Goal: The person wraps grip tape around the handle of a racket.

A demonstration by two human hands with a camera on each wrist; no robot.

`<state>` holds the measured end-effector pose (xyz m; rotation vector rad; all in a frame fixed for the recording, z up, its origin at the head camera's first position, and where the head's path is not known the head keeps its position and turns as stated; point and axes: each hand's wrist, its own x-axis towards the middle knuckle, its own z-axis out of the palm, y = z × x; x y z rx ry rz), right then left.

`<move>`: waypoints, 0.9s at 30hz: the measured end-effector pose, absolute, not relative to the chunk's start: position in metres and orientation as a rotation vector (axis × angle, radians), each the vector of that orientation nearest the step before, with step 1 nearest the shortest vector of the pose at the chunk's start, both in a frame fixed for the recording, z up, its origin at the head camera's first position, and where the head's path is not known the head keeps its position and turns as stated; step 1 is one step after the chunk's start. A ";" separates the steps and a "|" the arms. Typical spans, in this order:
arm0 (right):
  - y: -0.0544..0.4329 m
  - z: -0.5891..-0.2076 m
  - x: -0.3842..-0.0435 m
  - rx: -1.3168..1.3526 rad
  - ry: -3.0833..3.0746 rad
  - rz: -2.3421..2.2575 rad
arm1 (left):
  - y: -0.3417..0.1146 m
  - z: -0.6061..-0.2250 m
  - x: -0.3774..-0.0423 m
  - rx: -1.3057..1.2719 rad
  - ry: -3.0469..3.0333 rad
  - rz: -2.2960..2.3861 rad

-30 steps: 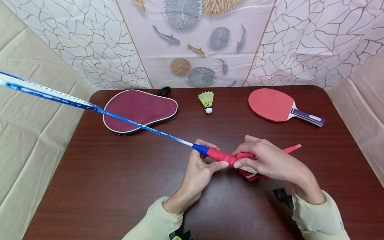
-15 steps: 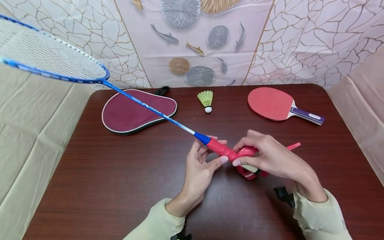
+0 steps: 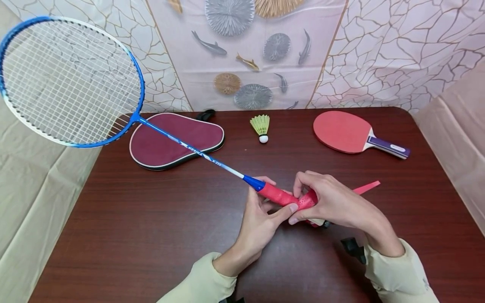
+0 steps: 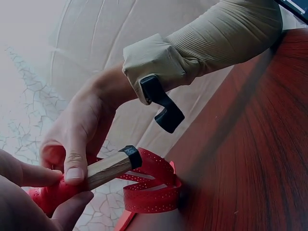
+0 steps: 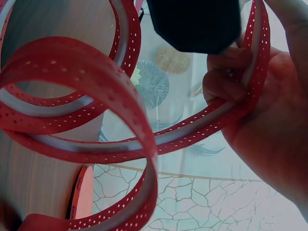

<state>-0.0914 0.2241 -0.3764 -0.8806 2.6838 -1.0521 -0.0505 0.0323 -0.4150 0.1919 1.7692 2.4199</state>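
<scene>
A blue and white badminton racket (image 3: 183,144) slants up to the left, its strung head raised in front of the left wall cloth. Red perforated grip tape (image 3: 276,195) covers the upper handle. My left hand (image 3: 257,223) holds this wrapped part between thumb and fingers. Just beside it, my right hand (image 3: 337,202) pinches the tape against the handle. In the left wrist view, the lower handle (image 4: 110,171) is bare wood with a black band (image 4: 131,156) at its end. Loose tape loops (image 5: 72,67) hang near the right hand, pale strip showing on the inner face.
A maroon paddle case (image 3: 163,149) lies at the table's back left. Behind the hands sits a yellow shuttlecock (image 3: 260,126). To the right is a red table tennis paddle (image 3: 341,132). Patterned cloth (image 3: 250,75) hangs behind the dark wooden table (image 3: 151,235).
The racket has rolled about its shaft, its head turning from nearly edge-on to face the head camera. Both hands have shifted slightly and stay at the handle.
</scene>
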 end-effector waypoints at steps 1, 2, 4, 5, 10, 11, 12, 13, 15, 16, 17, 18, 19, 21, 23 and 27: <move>0.224 -0.377 -0.091 -0.879 2.683 -1.050 | 0.033 -0.415 -0.050 0.199 1.770 2.425; 0.224 -0.377 -0.091 -0.879 2.685 -1.048 | 0.033 -0.415 -0.051 0.206 1.767 2.434; 0.224 -0.377 -0.092 -0.878 2.688 -1.045 | 0.034 -0.416 -0.051 0.210 1.758 2.454; 0.224 -0.377 -0.091 -0.874 2.689 -1.044 | 0.034 -0.416 -0.051 0.205 1.756 2.460; 0.226 -0.374 -0.090 -0.839 2.724 -1.014 | 0.034 -0.417 -0.052 0.160 1.729 2.493; 0.228 -0.373 -0.090 -0.839 2.734 -1.011 | 0.033 -0.417 -0.052 0.152 1.723 2.497; 0.229 -0.371 -0.090 -0.840 2.741 -1.013 | 0.033 -0.418 -0.053 0.146 1.716 2.504; 0.231 -0.370 -0.090 -0.844 2.745 -1.015 | 0.033 -0.418 -0.053 0.142 1.704 2.509; 0.235 -0.369 -0.090 -0.876 2.758 -1.018 | 0.032 -0.419 -0.053 0.142 1.691 2.514; 0.236 -0.368 -0.090 -0.902 2.766 -1.015 | 0.032 -0.419 -0.053 0.141 1.685 2.519; 0.238 -0.368 -0.090 -0.918 2.773 -1.009 | 0.032 -0.419 -0.053 0.139 1.681 2.520; 0.239 -0.368 -0.091 -0.936 2.776 -1.004 | 0.032 -0.419 -0.053 0.138 1.677 2.523; 0.240 -0.368 -0.091 -0.955 2.781 -0.998 | 0.032 -0.419 -0.053 0.136 1.675 2.523; 0.241 -0.367 -0.092 -0.982 2.786 -0.997 | 0.032 -0.419 -0.053 0.123 1.678 2.524; 0.242 -0.366 -0.091 -0.992 2.784 -1.008 | 0.032 -0.418 -0.054 0.113 1.675 2.527; 0.244 -0.364 -0.090 -0.995 2.790 -1.036 | 0.032 -0.418 -0.054 0.102 1.664 2.531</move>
